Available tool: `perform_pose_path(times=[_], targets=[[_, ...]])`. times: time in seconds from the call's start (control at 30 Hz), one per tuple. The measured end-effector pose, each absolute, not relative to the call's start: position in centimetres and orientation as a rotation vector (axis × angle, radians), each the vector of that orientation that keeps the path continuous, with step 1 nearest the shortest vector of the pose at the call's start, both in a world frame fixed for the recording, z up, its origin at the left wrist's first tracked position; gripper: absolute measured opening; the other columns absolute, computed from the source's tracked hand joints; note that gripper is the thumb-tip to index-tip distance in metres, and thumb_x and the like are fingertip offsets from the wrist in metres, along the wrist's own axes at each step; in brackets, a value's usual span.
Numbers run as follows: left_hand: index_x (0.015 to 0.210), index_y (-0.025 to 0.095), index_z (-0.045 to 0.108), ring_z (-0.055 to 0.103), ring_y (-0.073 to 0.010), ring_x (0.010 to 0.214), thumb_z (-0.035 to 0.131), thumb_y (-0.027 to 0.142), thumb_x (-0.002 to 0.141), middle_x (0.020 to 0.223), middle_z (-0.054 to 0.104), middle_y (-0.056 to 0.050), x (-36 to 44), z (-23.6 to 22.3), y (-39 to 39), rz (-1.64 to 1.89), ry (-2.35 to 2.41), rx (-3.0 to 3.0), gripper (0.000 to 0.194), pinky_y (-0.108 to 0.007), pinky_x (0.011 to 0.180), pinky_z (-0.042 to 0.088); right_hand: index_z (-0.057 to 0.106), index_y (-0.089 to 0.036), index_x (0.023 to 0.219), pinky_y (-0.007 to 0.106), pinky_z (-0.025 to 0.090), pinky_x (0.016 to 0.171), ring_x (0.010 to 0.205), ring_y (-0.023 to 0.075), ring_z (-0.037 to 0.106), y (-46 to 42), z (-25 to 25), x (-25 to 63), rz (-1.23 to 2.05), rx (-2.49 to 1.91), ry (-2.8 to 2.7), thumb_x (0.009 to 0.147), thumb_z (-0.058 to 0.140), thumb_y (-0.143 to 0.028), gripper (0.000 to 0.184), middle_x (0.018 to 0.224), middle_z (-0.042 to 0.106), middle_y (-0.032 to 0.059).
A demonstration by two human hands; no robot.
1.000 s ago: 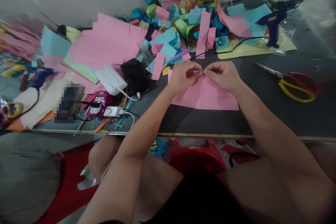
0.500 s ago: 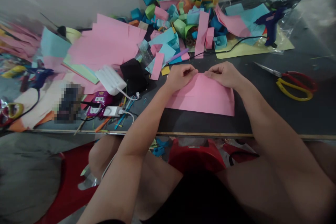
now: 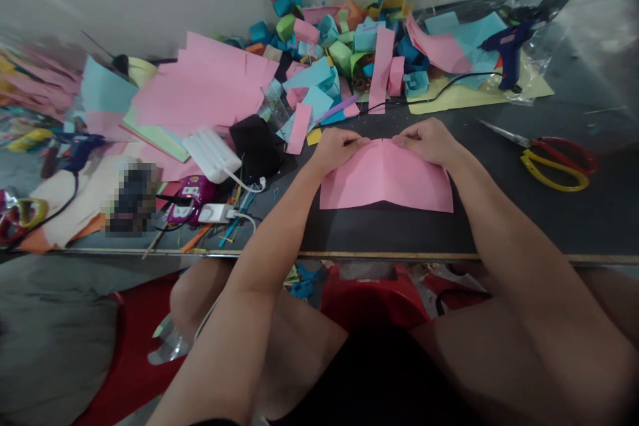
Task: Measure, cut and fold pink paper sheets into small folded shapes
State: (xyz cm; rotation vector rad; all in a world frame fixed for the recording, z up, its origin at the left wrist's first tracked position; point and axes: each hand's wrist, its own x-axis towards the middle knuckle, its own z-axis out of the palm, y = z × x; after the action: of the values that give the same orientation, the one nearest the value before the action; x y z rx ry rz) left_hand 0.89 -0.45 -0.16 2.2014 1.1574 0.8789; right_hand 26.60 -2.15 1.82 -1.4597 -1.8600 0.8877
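A pink sheet of paper (image 3: 384,176) lies on the dark table in front of me, with a crease running down its middle. Its near edge bows up slightly at that crease. My left hand (image 3: 342,148) pinches the sheet's far edge, left of the crease. On the other side of the crease, my right hand (image 3: 423,141) pinches the same edge between thumb and fingers. A small dark notch shows at the far edge between my hands.
Scissors with red and yellow handles (image 3: 559,160) lie to the right. A blue glue gun (image 3: 512,53) sits at the back right. Folded paper pieces (image 3: 344,53) pile up behind my hands. Left are large pink sheets (image 3: 200,83), a white power bank (image 3: 212,154) and a purple socket block (image 3: 190,196).
The pink sheet has spread flatter, and its middle crease now shows plainly. My hands have moved slightly apart along its far edge.
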Motion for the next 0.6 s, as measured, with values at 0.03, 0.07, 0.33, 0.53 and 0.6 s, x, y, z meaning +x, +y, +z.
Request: perform_pose_path(times=[0.03, 0.07, 0.33, 0.53, 0.6], targets=[[0.051, 0.022, 0.052, 0.037, -0.0128, 0.054, 0.057, 0.07, 0.092, 0.051, 0.038, 0.002, 0.9, -0.13, -0.46, 0.885, 1.163, 2.201, 0.063, -0.032, 0.053, 0.028, 0.081, -0.021, 0.072, 0.034, 0.049, 0.065, 0.067, 0.018, 0.064, -2.15, 1.78, 26.62, 0.881, -1.46, -1.863, 0.073, 0.085, -0.064, 0.043, 0.068, 0.074, 0.0021], [0.051, 0.021, 0.051, 0.037, -0.0126, 0.054, 0.058, 0.07, 0.092, 0.051, 0.037, 0.003, 0.91, -0.12, -0.47, 0.891, 1.168, 2.198, 0.064, -0.032, 0.053, 0.028, 0.082, -0.021, 0.072, 0.034, 0.049, 0.064, 0.067, 0.0181, 0.064, -2.13, 1.74, 26.64, 0.875, -1.461, -1.865, 0.072, 0.085, -0.066, 0.044, 0.068, 0.074, 0.0021], [0.05, 0.021, 0.046, 0.035, -0.0123, 0.054, 0.053, 0.078, 0.09, 0.052, 0.034, 0.002, 0.87, -0.25, -0.5, 0.913, 1.164, 2.188, 0.07, -0.032, 0.053, 0.026, 0.082, -0.02, 0.073, 0.034, 0.048, 0.063, 0.068, 0.019, 0.064, -2.01, 1.56, 26.66, 0.86, -1.461, -1.864, 0.075, 0.084, -0.059, 0.039, 0.072, 0.075, 0.0051], [0.052, 0.022, 0.036, 0.031, -0.0122, 0.055, 0.048, 0.081, 0.091, 0.055, 0.028, 0.002, 1.01, 0.09, -0.84, 0.915, 1.172, 2.184, 0.072, -0.032, 0.053, 0.024, 0.079, -0.021, 0.069, 0.031, 0.042, 0.058, 0.062, 0.0148, 0.057, -2.31, 1.64, 26.6, 0.839, -1.454, -1.842, 0.075, 0.082, -0.063, 0.043, 0.063, 0.067, 0.0008], [0.053, 0.022, 0.035, 0.032, -0.0126, 0.055, 0.051, 0.077, 0.092, 0.055, 0.029, 0.002, 0.96, 0.1, -0.81, 0.92, 1.17, 2.2, 0.069, -0.032, 0.054, 0.025, 0.077, -0.021, 0.067, 0.03, 0.04, 0.056, 0.059, 0.0127, 0.053, -2.32, 1.89, 26.82, 0.833, -1.44, -1.851, 0.074, 0.082, -0.067, 0.047, 0.06, 0.064, -0.0004]])
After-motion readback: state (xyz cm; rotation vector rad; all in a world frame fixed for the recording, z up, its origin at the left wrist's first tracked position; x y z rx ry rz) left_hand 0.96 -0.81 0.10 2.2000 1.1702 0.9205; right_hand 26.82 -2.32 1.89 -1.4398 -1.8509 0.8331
